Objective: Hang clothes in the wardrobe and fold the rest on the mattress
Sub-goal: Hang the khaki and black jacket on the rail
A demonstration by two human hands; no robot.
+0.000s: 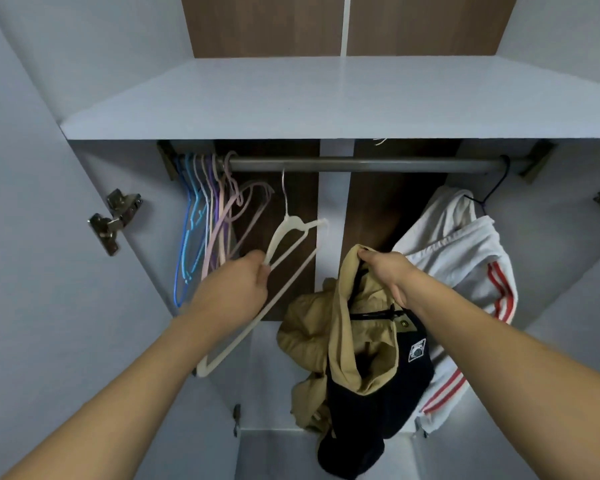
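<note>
Head view, wardrobe interior. The left hand (238, 289) has its fingers (262, 271) curled round the lower left arm of a cream hanger (284, 247), gripping it. The hanger is off the rail, hook uppermost just under it; its long bottom bar runs on a diagonal from upper right, near the centre partition, down to lower left past the left wrist. Its finish is matt and slim, with notched shoulders.

The right hand (385, 271) pinches the top edge of a tan and black garment (361, 344), fingers closed on the fabric. The garment hangs lengthwise below the hand, crumpled; the tan cloth looks soft and folded over, the black part carries a small white diamond badge and a dark zip line.

The rail (361, 165) is a grey metal tube running left to right beneath a pale shelf (291, 98). At the rail's left end hangs a bunch of empty hangers (208, 216) in blue, purple and pink, crowded together, just left of the cream hanger. At the right end a white garment with red stripes (465, 258) hangs from a dark hanger, directly behind and beside the held garment. Metal hinges (115, 220) sit on the left side wall.
</note>
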